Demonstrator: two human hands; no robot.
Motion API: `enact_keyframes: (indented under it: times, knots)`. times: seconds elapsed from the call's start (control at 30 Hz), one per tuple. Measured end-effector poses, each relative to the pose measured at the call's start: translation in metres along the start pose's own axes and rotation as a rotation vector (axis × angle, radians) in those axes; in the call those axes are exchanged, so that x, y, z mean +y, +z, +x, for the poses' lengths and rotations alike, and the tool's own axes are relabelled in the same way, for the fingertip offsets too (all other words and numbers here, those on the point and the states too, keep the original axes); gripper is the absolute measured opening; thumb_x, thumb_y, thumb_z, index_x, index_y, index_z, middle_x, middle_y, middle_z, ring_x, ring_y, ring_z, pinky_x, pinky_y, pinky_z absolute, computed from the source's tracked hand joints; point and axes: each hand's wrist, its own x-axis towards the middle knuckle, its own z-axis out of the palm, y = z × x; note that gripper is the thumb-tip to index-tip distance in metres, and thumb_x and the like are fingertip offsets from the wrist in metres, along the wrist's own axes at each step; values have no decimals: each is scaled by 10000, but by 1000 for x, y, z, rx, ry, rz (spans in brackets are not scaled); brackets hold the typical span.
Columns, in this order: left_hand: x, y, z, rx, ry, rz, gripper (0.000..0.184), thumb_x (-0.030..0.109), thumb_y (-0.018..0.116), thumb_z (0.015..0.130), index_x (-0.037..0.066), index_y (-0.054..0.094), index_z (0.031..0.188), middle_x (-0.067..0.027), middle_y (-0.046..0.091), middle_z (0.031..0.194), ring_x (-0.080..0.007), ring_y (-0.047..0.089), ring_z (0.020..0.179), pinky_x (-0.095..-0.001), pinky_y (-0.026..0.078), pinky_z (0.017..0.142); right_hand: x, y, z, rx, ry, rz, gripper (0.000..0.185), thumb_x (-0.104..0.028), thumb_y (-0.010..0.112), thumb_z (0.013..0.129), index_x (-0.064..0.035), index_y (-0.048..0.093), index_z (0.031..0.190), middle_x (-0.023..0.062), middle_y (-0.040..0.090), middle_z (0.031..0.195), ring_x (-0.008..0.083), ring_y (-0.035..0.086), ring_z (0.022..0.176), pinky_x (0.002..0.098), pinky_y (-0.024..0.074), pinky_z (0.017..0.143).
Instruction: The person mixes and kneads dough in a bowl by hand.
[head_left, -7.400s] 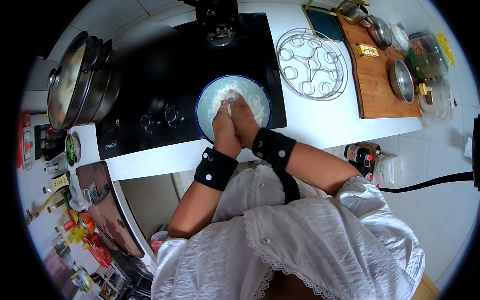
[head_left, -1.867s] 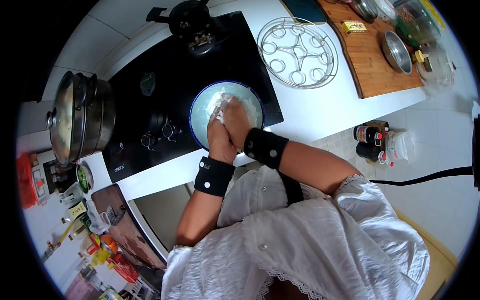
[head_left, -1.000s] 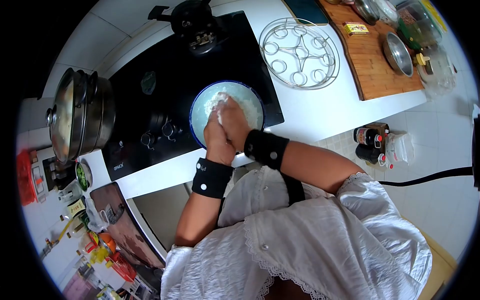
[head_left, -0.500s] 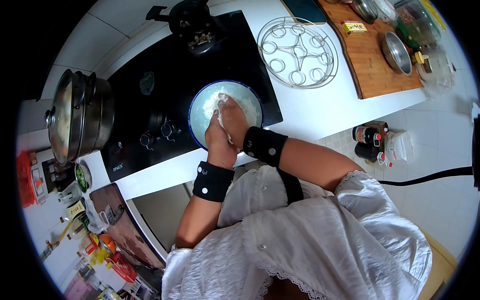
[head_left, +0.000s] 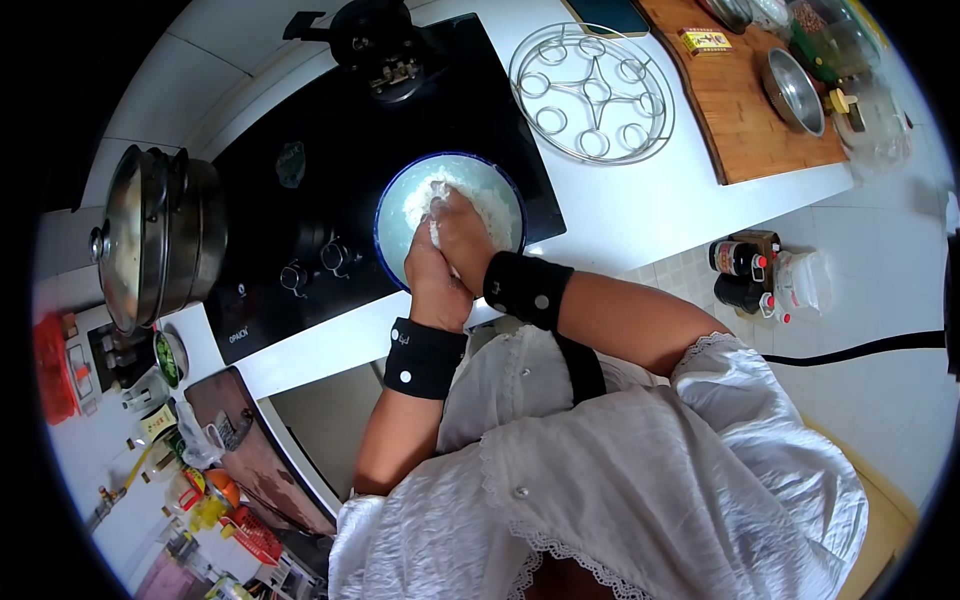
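Observation:
A pale bowl with a blue rim point(head_left: 384, 205) stands on the black cooktop, holding loose white flour point(head_left: 487, 207). Inside it, my left hand point(head_left: 434, 275) and my right hand point(head_left: 463, 236) are pressed together. A strip of floury dough shows between the palms, and white powder coats the fingers. The fingers of both hands are curled in; how much they hold is largely hidden. Each wrist wears a black band.
The bowl sits near the front of the cooktop point(head_left: 300, 215). A steamer pot point(head_left: 190, 235) stands left. Right of the cooktop are a wire rack point(head_left: 597, 100) and a wooden board point(head_left: 735, 110) bearing a metal bowl point(head_left: 793, 92). Dark bottles point(head_left: 735, 258) stand on the floor.
My hands stay pressed together over the flour, with only a slight shift of the fingers. The whole view has moved a little; nothing has been let go.

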Motion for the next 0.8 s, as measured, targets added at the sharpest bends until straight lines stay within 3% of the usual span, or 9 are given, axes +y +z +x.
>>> enact_keyframes:
  times: [0.03, 0.1, 0.2, 0.3, 0.4, 0.53, 0.73, 0.8]
  knots:
    - [1, -3, 4, -17, -32, 16, 412, 351, 470, 830, 53, 471, 1114, -99, 533, 1057, -235, 518, 943, -327, 428, 821, 1, 2, -7, 33, -63, -8, 312, -167, 358, 871, -5, 463, 1115, 155, 507, 1103, 253, 470, 1029, 293, 335, 912]
    - [-4, -64, 64, -331, 102, 180, 395, 353, 472, 828, 54, 483, 1086, -95, 538, 1029, -233, 520, 931, -329, 429, 816, 5, 12, -15, 42, -71, -7, 315, -137, 364, 843, 35, 476, 1082, 219, 524, 1053, 338, 479, 1005, 350, 364, 884]
    - [-1, -64, 62, -419, 387, 611, 376, 366, 464, 829, 59, 498, 1043, -82, 546, 986, -225, 523, 914, -327, 430, 806, 6, 20, -21, 93, -159, -51, 322, -118, 372, 820, 48, 485, 1071, 257, 521, 1046, 387, 475, 1000, 377, 364, 887]
    - [9, -24, 10, -285, 166, 212, 366, 347, 443, 842, 59, 491, 1063, -79, 544, 1026, -223, 520, 946, -324, 426, 820, 12, 17, -8, 108, -215, -151, 319, -119, 372, 823, 54, 484, 1066, 252, 524, 1041, 382, 481, 998, 375, 361, 894]
    - [6, 0, -2, -71, 15, 8, 345, 282, 428, 855, 45, 466, 1104, -83, 545, 1054, -222, 519, 983, -326, 421, 845, 6, 3, 8, 37, -90, -88, 333, -145, 346, 860, 14, 445, 1135, 195, 499, 1113, 286, 467, 1038, 303, 341, 899]
    - [12, -14, 14, -95, -108, -8, 372, 318, 406, 857, 51, 469, 1108, -97, 538, 1082, -239, 509, 1002, -336, 407, 869, 13, 15, -5, 161, -188, -214, 317, -108, 403, 799, 63, 484, 1053, 258, 528, 1016, 391, 484, 977, 392, 377, 870]
    - [15, -8, 9, -74, -116, -16, 394, 337, 410, 855, 48, 464, 1118, -107, 541, 1079, -246, 506, 1006, -338, 402, 875, 16, 12, -4, 129, -323, -209, 296, -96, 410, 792, 53, 500, 1032, 245, 536, 997, 381, 487, 970, 400, 371, 868]
    - [6, -13, 9, -253, 95, 136, 395, 344, 401, 861, 52, 464, 1118, -108, 539, 1082, -246, 503, 1010, -339, 404, 872, 11, -1, 6, 90, -272, -238, 302, -91, 398, 803, 41, 488, 1059, 236, 525, 1031, 364, 480, 992, 373, 362, 881]
